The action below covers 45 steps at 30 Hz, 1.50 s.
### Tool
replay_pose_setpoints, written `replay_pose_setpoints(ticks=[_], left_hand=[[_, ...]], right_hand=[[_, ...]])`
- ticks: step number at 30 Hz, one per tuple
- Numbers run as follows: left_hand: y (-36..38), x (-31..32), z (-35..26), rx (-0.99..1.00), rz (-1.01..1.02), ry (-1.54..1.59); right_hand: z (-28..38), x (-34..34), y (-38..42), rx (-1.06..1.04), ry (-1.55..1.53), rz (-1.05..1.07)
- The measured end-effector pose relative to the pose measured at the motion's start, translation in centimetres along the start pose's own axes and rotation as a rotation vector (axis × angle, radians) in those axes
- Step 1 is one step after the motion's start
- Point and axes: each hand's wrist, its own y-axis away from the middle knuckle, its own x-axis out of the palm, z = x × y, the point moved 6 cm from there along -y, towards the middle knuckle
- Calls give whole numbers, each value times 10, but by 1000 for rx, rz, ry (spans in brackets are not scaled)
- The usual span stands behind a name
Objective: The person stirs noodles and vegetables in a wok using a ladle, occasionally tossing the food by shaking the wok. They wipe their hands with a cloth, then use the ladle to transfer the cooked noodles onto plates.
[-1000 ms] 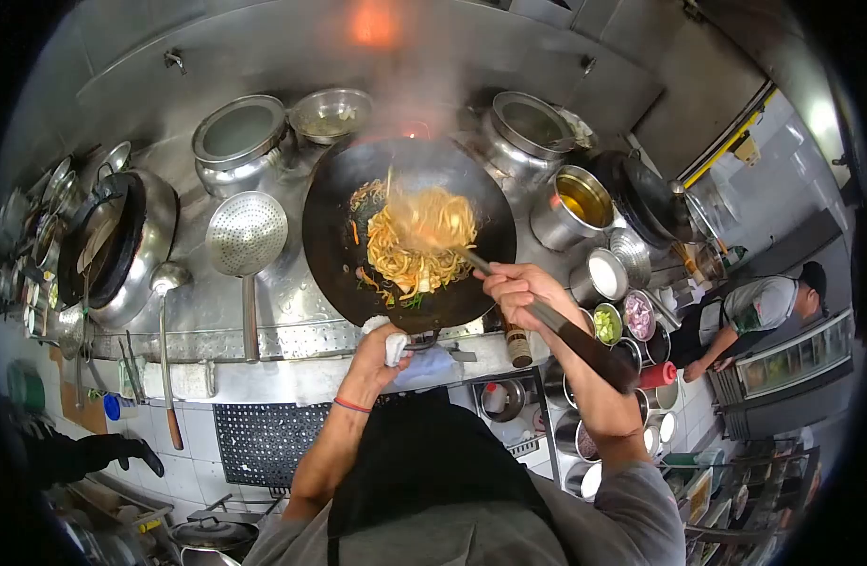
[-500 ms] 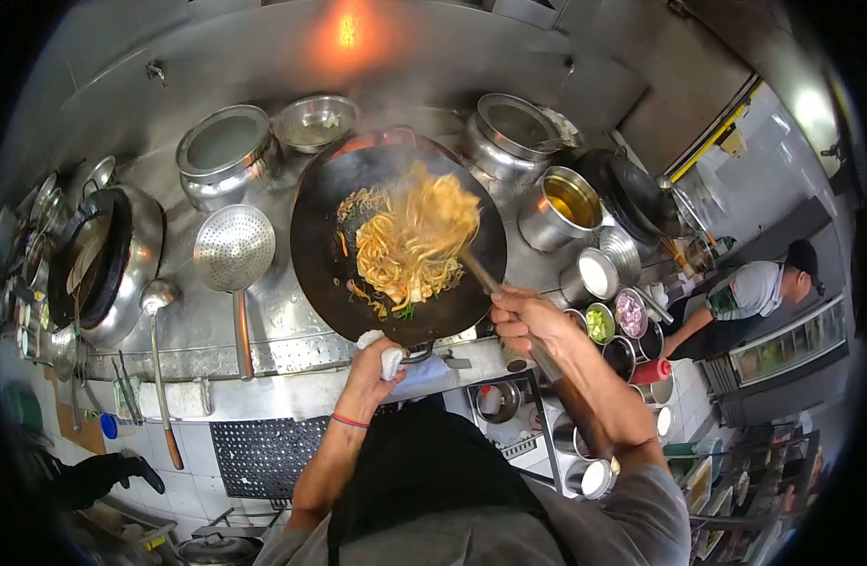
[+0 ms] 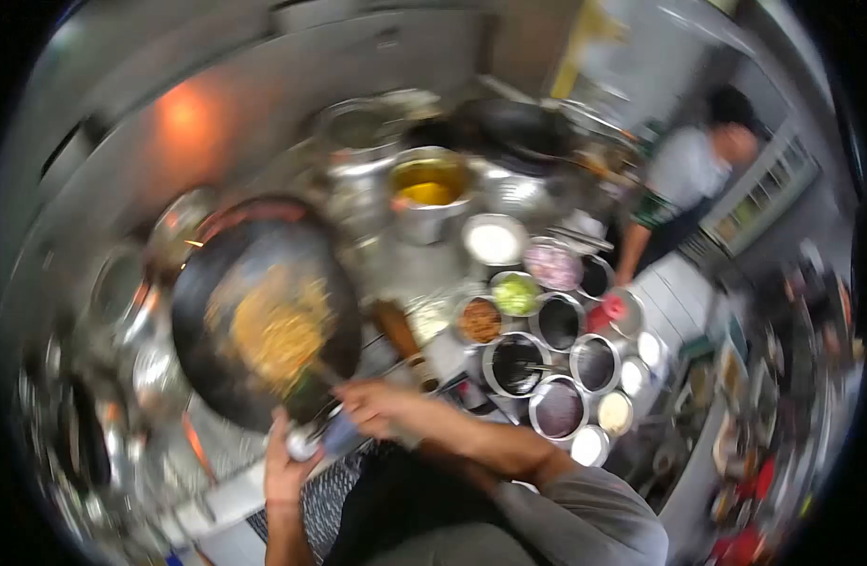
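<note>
The black wok (image 3: 200, 330) holds fried noodles (image 3: 283, 338), blurred by motion, with some green at the near side. My left hand (image 3: 285, 462) is closed at the wok's near edge, with a white cloth (image 3: 304, 443) between it and the wok handle, which is hidden. My right hand (image 3: 375, 408) is closed around a long-handled wok utensil (image 3: 326, 373) that reaches into the noodles; its head cannot be made out. Both hands are near each other at the wok's near right side.
Several metal pots of ingredients stand right, including chopped greens (image 3: 516, 294), pink-purple pieces (image 3: 552, 266) and a brown ingredient (image 3: 481, 321). A pot of yellow liquid (image 3: 430, 193) is behind them. A co-worker (image 3: 683, 174) stands at far right. A perforated skimmer (image 3: 160, 373) lies left.
The camera view has turned right, so the wok appears farther left and more pots show. My right hand has come closer to my left, with the utensil lower in the wok.
</note>
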Motion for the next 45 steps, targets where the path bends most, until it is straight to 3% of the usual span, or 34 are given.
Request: replay_pose_setpoints(ticks=[1, 2, 3, 5, 7, 11, 14, 15, 17, 19, 21, 22, 23, 25, 27, 29, 33, 34, 35, 38, 41, 45], left_hand=[[5, 20, -4, -37, 125, 94], [-10, 4, -3, -127, 199, 142], [-26, -16, 0, -222, 258, 192], [-31, -22, -8, -347, 373, 175], [-38, -38, -23, -158, 43, 47], [-12, -8, -27, -296, 105, 166], [-34, -2, -26, -344, 122, 68], [-39, -7, -26, -356, 114, 40], [-44, -26, -25, -363, 89, 20], [-50, -46, -32, -340, 70, 8], [-57, -65, -48, -315, 48, -22], [-52, -61, -48, -437, 268, 89], [-55, -65, -51, -453, 273, 65], [-49, -60, -57, -455, 485, 47], [-60, -70, -65, -421, 506, -26], [-118, -115, -83, -111, 373, -557], [-61, -70, -76, -248, 282, -324], [-82, -72, -69, -435, 711, -144], [-75, -68, -69, -440, 714, -158], [-47, -66, -65, -144, 455, -412], [-5, -37, -45, 7, 327, -643], [15, -14, -6, -55, 418, -590]], right_hand=[[1, 9, 0, 84, -272, -95], [-15, 0, -23, 15, -292, -36], [-12, 8, -20, 62, -344, -74], [-10, 7, -27, -49, -220, -156], [-9, 10, -32, -31, -280, -83], [-11, 10, -47, -105, -232, -97], [-10, 11, -51, -151, -292, -80], [-13, 18, -56, -157, -329, -46], [-12, 22, -54, -142, -198, -181], [-11, 35, -53, -205, -456, -172], [-13, 39, -50, -216, -446, -262], [-17, 42, -50, -221, -484, -235], [-20, 45, -51, -231, -524, -206], [-23, 52, -51, -275, -576, -215], [-30, 56, -48, -262, -620, -250], [-34, 61, -42, -295, -647, -305], [-45, 65, -25, -315, -715, -307], [-47, 67, -19, -332, -721, -310], [-48, 69, -11, -375, -708, -311], [-57, 74, 20, -446, -686, -352], [-67, 84, 63, -489, -681, -361], [-88, 100, 131, -666, -685, -416]])
